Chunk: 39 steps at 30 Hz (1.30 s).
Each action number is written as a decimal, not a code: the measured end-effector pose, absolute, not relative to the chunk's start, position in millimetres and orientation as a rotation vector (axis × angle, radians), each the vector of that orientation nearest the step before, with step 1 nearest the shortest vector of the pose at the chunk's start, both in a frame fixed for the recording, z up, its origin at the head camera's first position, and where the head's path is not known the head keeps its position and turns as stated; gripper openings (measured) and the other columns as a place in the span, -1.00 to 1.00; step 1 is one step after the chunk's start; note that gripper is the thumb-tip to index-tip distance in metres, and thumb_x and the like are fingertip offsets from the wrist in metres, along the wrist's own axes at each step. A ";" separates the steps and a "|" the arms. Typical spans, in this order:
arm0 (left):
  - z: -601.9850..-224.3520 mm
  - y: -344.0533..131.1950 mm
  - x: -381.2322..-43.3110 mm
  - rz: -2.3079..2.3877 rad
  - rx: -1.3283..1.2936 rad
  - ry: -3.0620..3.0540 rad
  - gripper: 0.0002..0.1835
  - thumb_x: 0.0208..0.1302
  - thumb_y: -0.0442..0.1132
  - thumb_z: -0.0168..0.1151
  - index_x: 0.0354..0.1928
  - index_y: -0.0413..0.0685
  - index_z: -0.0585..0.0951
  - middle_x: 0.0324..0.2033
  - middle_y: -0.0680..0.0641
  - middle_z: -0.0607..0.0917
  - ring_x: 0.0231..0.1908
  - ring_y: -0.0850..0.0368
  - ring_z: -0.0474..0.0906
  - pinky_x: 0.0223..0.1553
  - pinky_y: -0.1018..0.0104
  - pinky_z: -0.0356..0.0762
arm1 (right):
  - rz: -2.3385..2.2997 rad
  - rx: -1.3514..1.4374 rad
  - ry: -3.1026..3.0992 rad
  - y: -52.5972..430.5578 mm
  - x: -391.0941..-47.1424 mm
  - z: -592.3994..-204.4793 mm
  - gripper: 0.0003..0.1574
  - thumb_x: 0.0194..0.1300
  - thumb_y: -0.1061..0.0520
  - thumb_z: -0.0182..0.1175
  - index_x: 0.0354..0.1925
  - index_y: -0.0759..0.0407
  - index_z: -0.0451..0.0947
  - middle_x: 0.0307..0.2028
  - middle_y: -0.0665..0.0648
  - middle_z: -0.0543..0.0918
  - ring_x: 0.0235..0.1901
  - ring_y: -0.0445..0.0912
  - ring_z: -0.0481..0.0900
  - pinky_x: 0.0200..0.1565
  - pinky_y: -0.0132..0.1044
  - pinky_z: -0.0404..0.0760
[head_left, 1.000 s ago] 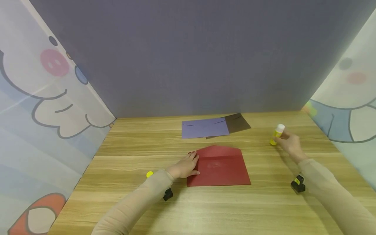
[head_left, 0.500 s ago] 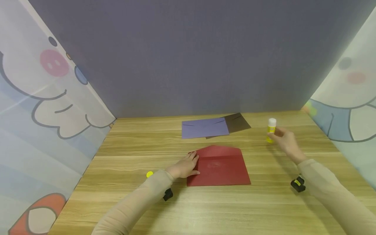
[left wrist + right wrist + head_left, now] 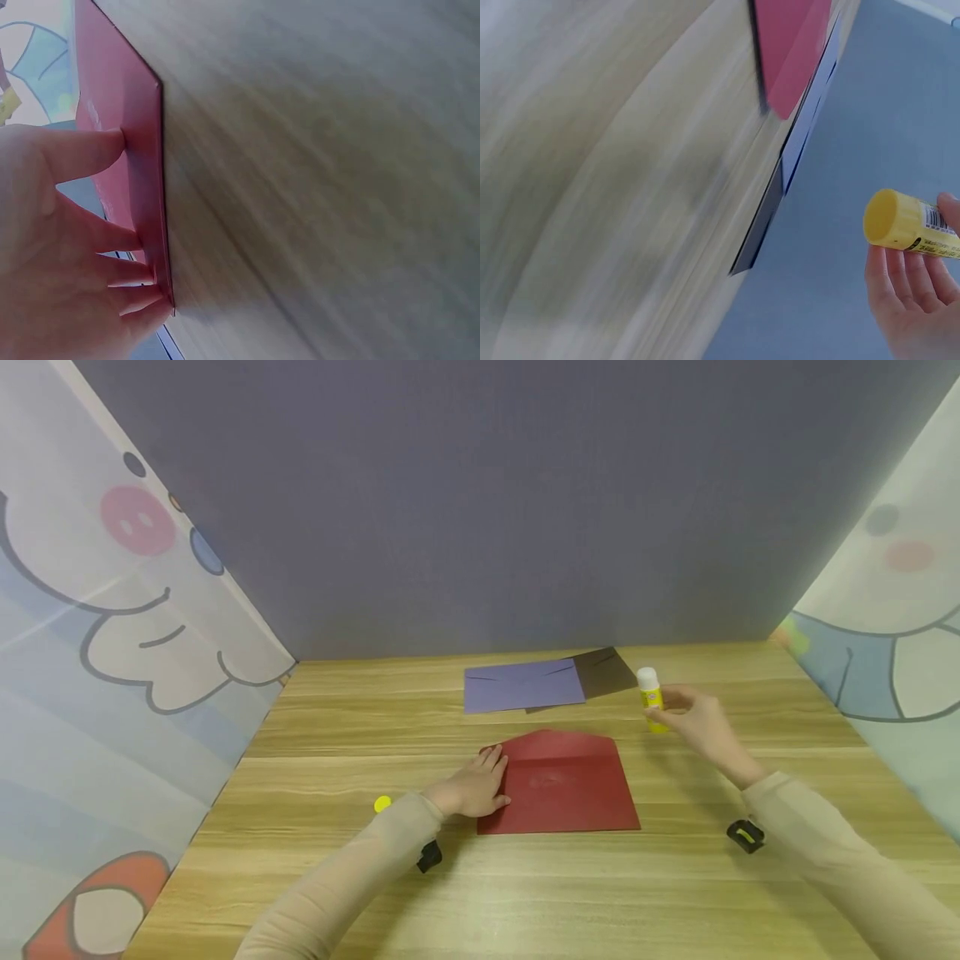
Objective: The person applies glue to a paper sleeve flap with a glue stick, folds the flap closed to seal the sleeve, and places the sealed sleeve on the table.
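An unfolded-flap red envelope (image 3: 570,793) lies in the middle of the wooden table, flap pointing to the back. My left hand (image 3: 472,783) rests on its left side, fingers extended; in the left wrist view the fingertips and thumb (image 3: 90,154) touch the red paper near its edge. To the right of the envelope, my right hand (image 3: 705,731) holds a yellow glue stick (image 3: 651,697) between thumb and fingers, its white end up. The right wrist view shows the yellow bottom end of the glue stick (image 3: 907,219) raised off the table.
Behind the red envelope lies a purple envelope (image 3: 522,687), partly covering a dark brown envelope (image 3: 607,672). A small yellow round thing (image 3: 382,804) is beside the left sleeve. A grey panel (image 3: 480,510) stands along the table's back edge, with cartoon-printed curtains on both sides.
My right hand has carried the glue stick leftward, toward the red envelope. The left hand and the envelopes have stayed in place.
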<state>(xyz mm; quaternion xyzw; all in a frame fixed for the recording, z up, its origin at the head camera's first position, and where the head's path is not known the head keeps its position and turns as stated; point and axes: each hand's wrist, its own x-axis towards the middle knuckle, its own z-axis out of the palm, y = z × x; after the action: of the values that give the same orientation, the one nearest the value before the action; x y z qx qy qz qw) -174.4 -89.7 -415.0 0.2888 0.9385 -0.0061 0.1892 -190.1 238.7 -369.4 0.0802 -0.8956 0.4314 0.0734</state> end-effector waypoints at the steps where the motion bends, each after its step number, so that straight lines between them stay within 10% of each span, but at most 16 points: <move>1: -414.9 -89.3 -174.1 -0.016 0.799 2.635 -0.28 0.30 0.04 -0.09 0.32 -0.26 0.01 0.33 -0.24 -0.09 0.32 -0.08 -0.19 0.28 0.16 -0.08 | 1.301 0.257 -2.682 236.2 -189.5 -368.7 -0.42 0.15 0.11 0.19 0.00 0.51 0.34 -0.14 0.48 0.50 -0.20 0.28 0.51 -0.28 -0.15 0.58; 8: -417.0 -88.6 -174.4 -0.023 0.764 2.637 -0.29 0.31 0.05 -0.13 0.33 -0.22 -0.03 0.34 -0.20 -0.13 0.32 -0.04 -0.23 0.29 0.15 -0.11 | 1.324 0.344 -2.637 222.3 -186.5 -366.0 -0.43 0.12 0.17 0.21 0.01 0.51 0.34 -0.18 0.45 0.53 -0.23 0.19 0.53 -0.34 -0.49 0.52; 25: -419.4 -88.4 -172.8 -0.033 0.741 2.629 -0.29 0.32 0.06 -0.17 0.34 -0.20 -0.06 0.34 -0.18 -0.17 0.33 -0.03 -0.27 0.29 0.12 -0.13 | 1.360 0.278 -2.715 195.3 -184.2 -375.5 -0.49 0.00 0.13 0.31 -0.11 0.40 0.49 -0.35 0.30 0.53 -0.66 -0.21 0.26 -0.70 -0.43 0.30; 39: -421.9 -87.9 -173.3 -0.037 0.736 2.629 -0.29 0.33 0.07 -0.19 0.35 -0.19 -0.08 0.34 -0.18 -0.18 0.33 -0.02 -0.28 0.29 0.12 -0.15 | 1.669 0.209 -2.666 162.9 -181.6 -377.8 -0.49 0.02 0.18 0.28 -0.10 0.48 0.44 -0.21 0.34 0.57 -0.32 -0.09 0.50 -0.34 -0.47 0.48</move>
<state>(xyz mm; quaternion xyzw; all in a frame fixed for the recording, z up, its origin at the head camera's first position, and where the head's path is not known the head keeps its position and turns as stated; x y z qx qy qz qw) -173.3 -87.9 -421.9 0.2640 0.9426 -0.0131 0.2042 -181.6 162.9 -377.8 0.0663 -0.8457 0.5295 -0.0055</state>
